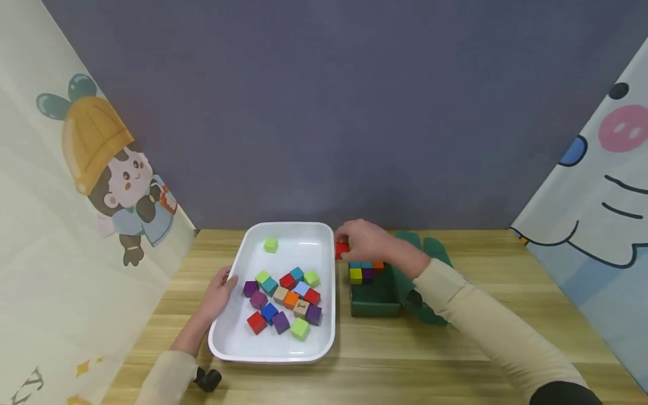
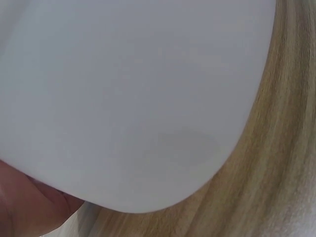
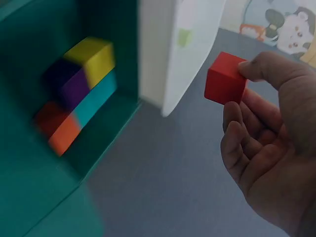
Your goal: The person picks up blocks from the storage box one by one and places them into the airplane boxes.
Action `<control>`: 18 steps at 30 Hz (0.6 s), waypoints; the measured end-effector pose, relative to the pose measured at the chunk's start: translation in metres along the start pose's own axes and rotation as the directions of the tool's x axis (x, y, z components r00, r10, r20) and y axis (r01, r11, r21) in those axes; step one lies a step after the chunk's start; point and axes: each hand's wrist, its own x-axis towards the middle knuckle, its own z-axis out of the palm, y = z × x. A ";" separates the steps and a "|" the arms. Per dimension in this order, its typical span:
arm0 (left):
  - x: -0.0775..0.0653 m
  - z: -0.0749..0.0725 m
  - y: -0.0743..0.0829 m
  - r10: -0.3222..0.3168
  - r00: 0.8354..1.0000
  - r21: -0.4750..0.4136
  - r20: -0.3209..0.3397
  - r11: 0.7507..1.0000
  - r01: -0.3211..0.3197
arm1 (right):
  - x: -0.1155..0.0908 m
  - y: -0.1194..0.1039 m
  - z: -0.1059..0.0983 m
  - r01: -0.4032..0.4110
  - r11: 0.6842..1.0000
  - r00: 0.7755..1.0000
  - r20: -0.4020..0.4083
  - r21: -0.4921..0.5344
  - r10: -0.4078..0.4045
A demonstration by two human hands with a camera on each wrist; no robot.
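Note:
My right hand [image 1: 365, 242] pinches a red cube [image 1: 342, 251] between thumb and fingers, just off the right rim of the white tray [image 1: 304, 256]. In the right wrist view the red cube [image 3: 223, 81] is held up in the fingertips. Below that hand a green box [image 1: 376, 309] holds several cubes, among them a yellow cube [image 1: 356, 275], a purple cube [image 1: 367, 274] and an orange cube [image 1: 378, 265]. My left hand [image 1: 220, 292] grips the tray's left edge, thumb over the rim. Loose coloured cubes lie scattered inside the tray, one green cube [image 1: 270, 245] apart at the far end.
Tray and box stand side by side on a wooden table [image 1: 435, 360]. The box's green flaps [image 1: 437, 253] spread out on its right, partly behind my right forearm. A dark grey wall [image 1: 354, 112] rises behind the table, with printed cartoon panels on both sides.

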 end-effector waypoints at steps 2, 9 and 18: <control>0.000 -0.001 -0.001 -0.011 1.000 0.004 0.004 1.000 0.010 | -0.013 0.013 -0.002 0.002 1.000 1.000 0.014 0.009 -0.002; -0.003 -0.003 -0.001 -0.021 1.000 -0.016 0.009 1.000 0.021 | -0.039 0.045 -0.004 -0.016 0.998 0.996 0.088 0.053 0.012; 0.000 -0.002 -0.002 -0.027 0.999 -0.034 0.020 0.999 0.027 | -0.050 0.066 0.008 -0.030 0.999 0.993 0.114 0.023 0.027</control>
